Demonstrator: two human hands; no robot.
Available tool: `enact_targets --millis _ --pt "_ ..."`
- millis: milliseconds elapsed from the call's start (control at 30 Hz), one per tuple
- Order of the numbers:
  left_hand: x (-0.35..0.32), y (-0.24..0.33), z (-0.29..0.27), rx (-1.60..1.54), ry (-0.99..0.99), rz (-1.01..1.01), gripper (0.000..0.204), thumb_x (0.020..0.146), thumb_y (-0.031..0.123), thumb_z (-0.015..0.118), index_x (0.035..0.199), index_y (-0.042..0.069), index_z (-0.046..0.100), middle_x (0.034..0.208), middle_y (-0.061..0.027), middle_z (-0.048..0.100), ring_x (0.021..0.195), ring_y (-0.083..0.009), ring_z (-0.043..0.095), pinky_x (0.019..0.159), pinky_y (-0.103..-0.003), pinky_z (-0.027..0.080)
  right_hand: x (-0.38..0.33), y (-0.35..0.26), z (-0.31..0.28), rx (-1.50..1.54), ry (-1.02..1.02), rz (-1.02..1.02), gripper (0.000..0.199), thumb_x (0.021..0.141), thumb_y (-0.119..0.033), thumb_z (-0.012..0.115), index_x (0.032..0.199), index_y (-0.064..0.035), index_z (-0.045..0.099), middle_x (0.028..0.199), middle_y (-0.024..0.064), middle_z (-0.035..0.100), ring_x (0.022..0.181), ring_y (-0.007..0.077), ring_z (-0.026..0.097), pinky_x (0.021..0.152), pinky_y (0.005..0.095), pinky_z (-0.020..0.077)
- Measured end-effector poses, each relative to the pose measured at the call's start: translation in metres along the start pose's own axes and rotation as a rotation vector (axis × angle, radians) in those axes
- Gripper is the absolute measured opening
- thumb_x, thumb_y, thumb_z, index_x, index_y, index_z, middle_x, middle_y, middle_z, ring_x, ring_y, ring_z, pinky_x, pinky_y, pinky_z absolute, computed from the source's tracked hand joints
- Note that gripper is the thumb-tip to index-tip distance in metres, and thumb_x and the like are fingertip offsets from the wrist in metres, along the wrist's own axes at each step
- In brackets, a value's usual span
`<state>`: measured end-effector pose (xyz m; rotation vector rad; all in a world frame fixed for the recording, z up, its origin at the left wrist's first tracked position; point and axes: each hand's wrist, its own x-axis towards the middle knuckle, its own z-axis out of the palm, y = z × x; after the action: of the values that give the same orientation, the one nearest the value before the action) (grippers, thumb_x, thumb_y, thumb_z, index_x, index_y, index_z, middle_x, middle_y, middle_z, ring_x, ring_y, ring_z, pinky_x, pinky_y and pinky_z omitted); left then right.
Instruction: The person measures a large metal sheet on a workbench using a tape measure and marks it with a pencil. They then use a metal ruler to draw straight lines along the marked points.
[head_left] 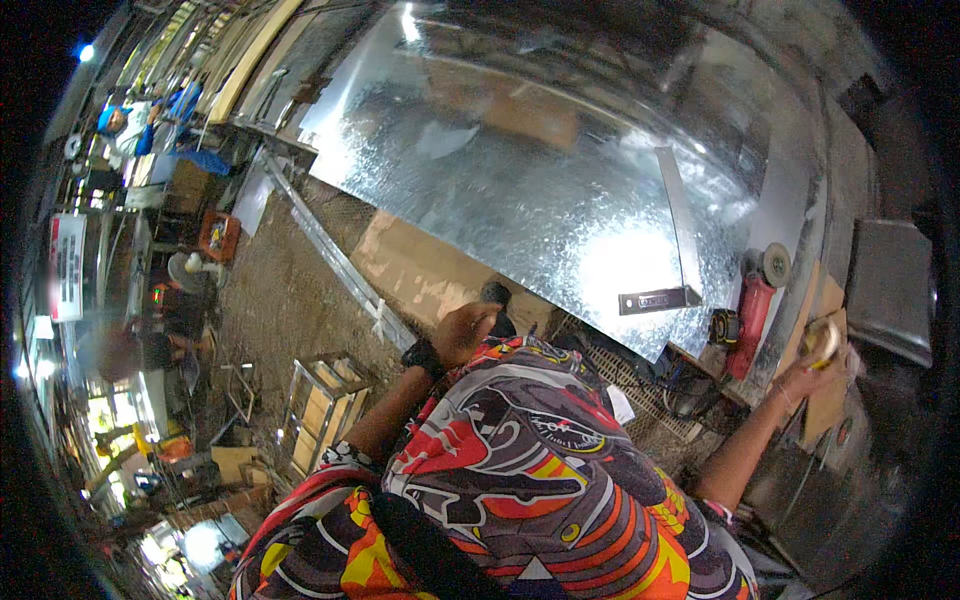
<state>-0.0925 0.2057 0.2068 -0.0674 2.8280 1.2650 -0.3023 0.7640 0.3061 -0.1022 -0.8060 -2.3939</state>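
My right hand (799, 380) reaches out to the right and is closed on a yellowish, ring-shaped roll of tape (823, 343), over a brown board at the bench's edge. Close to my body, my left hand (464, 334) hangs in front of the patterned shirt. Its fingers bend inward and are partly hidden, and a dark shape lies just beyond them. A large shiny metal sheet (480, 190) covers the bench ahead. On the sheet's right part lies a try square (660, 300) with a dark stock and a long steel blade.
Right of the sheet lie a red angle grinder (748, 315) and a black and yellow tape measure (724, 327). A long metal bar (330, 245) slants across the left. Lower left stands a metal frame (325, 400). Cables (690, 395) hang below the bench. Other people are farther left.
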Motion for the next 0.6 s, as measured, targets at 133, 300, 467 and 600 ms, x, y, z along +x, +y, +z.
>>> enact_targets --millis 133,300,467,600 --pt "0.063 0.081 -0.029 -0.374 -0.286 -0.117 0.049 0.105 0.021 0.058 0.150 0.006 0.047 0.137 -0.0181 0.063 0.118 -0.0262 0.065 0.099 -0.038 0.052 0.040 0.092 -0.061 -1.799 0.540 -0.195 0.048 0.096 -0.032 0.071 0.129 0.0012 0.063 0.106 0.0086 0.068 0.088 0.0192 0.065 0.070 0.0306 0.0540" --pt "0.086 0.107 -0.032 -0.842 -0.695 0.034 0.072 0.102 0.014 0.065 0.163 0.010 0.026 0.150 -0.0148 0.052 0.127 -0.0244 0.057 0.105 -0.038 0.049 0.053 0.206 -0.143 -1.890 0.846 0.454 0.039 0.095 -0.039 0.072 0.107 -0.0016 0.070 0.088 0.0019 0.068 0.072 0.0082 0.062 0.063 0.0263 0.0512" --pt "0.087 0.070 -0.034 -0.779 -0.948 0.062 0.068 0.095 0.009 0.072 0.155 0.006 0.041 0.142 -0.0119 0.057 0.118 -0.0164 0.060 0.099 -0.032 0.052 0.020 0.253 -0.214 -1.780 1.135 0.151 0.053 0.102 -0.043 0.064 0.130 0.0014 0.063 0.119 0.0116 0.071 0.106 0.0199 0.066 0.093 0.0371 0.0538" --pt "0.077 0.057 -0.049 -0.802 -1.081 -0.168 0.060 0.092 0.010 0.075 0.146 0.005 0.048 0.134 -0.0093 0.059 0.116 -0.0158 0.061 0.095 -0.032 0.055 -0.019 0.315 -0.266 -2.488 1.168 -0.257 0.031 0.104 -0.024 0.062 0.121 0.0028 0.063 0.107 0.0127 0.070 0.096 0.0201 0.066 0.088 0.0325 0.0515"
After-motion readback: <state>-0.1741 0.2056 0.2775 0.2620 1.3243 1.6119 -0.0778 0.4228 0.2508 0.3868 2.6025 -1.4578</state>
